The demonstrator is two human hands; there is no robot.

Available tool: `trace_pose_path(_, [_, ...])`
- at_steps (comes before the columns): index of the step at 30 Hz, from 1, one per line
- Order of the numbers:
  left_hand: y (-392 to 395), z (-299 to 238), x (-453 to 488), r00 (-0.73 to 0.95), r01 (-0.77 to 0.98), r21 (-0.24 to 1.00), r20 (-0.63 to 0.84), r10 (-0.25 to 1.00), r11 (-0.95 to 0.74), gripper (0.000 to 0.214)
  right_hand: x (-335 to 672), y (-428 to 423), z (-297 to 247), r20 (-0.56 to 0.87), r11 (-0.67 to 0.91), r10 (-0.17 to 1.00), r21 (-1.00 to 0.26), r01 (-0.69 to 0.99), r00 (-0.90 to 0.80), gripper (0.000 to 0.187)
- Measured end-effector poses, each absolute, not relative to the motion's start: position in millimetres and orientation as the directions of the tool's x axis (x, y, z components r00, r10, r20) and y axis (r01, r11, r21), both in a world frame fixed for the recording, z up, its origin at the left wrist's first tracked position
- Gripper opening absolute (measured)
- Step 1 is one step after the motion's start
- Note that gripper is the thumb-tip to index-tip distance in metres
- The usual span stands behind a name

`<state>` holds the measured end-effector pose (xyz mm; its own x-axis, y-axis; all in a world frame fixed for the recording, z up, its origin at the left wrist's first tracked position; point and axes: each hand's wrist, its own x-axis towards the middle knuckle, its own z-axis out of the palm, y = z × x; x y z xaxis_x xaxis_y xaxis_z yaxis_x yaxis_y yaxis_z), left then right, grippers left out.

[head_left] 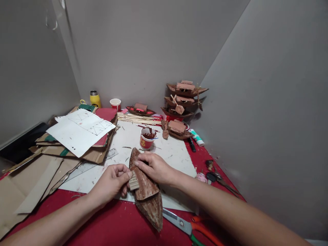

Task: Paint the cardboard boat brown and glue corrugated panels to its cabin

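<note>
A brown model boat [150, 209] with a curved cabin roof [146, 188] lies lengthwise in front of me, its near tip over the red tabletop. My right hand [155, 166] grips the boat from the right, thumb and fingers on the roof's far end. Between thumb and fingertips, my left hand [115, 182] pinches a small piece of corrugated cardboard [133, 181] against the roof's left side. Some of the left fingers are tucked under and partly hidden. A paper cup [147, 141] with brown paint stands just beyond the boat.
Scissors [181, 222] lie by the boat's near right. Stacked cardboard [38, 177] and a drawn sheet [82, 131] cover the left. Finished model boats [186, 89] are piled at the back right, near thin sticks [139, 118] and a yellow bottle [95, 99]. Pliers [222, 181] lie right.
</note>
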<state>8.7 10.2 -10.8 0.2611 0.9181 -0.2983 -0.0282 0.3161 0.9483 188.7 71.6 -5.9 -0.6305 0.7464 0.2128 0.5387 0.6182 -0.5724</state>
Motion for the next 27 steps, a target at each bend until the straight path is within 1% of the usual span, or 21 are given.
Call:
trace_pose_path(5, [10.8,-10.5,7.5,0.286,0.024,0.945,-0.320,0.903,0.327,0.037,189.0,69.8,-5.6,0.206,0.600,0.759,-0.589,0.541,-0.618,0.026])
trace_pose_path(13, [6.8,-15.3,14.1,0.219,0.080,0.965,-0.263,0.939,0.252,0.027,188.9,67.8,-3.9,0.197,0.582,0.775,-0.593,0.556,-0.601,0.023])
trace_pose_path(17, [4.6,-15.7,15.0,0.196,0.132,0.977,-0.193,0.961,0.169,0.026,188.8,68.6,-4.3,0.195,0.583,0.773,-0.593,0.555,-0.604,0.025])
trace_pose_path(20, [3.1,-15.0,14.5,0.197,0.171,0.975,-0.171,0.965,0.138,0.028,189.3,69.7,-4.5,0.197,0.590,0.764,-0.599,0.542,-0.614,0.028])
trace_pose_path(27, [2.3,-18.6,12.8,0.216,0.164,0.980,-0.145,0.965,0.111,0.030,190.8,71.5,-4.8,0.196,0.597,0.749,-0.614,0.516,-0.633,0.034])
